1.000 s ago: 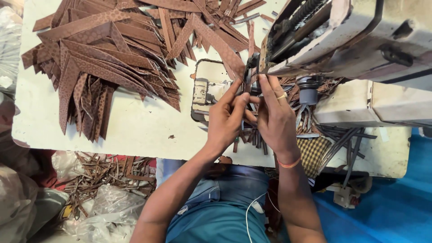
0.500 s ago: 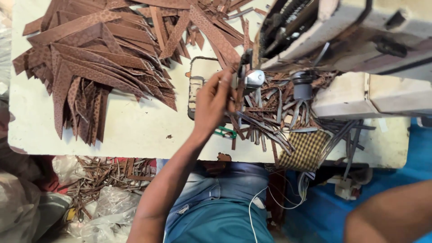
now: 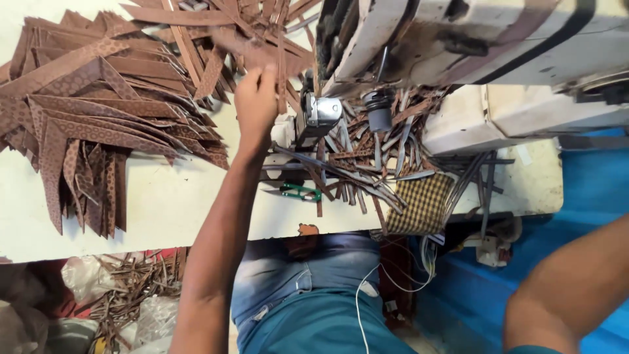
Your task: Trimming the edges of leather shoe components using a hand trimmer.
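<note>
My left hand (image 3: 257,98) pinches a brown strip (image 3: 282,78) beside the sewing machine (image 3: 458,39). Right grip's out of view. I'd lift slowly, avoiding snags.

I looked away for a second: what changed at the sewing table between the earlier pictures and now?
The left hand reached up from the sewing machine to the brown strips and pinches one. The right hand left the needle area; only its forearm shows. The green snips and checked cloth stayed put.
</note>
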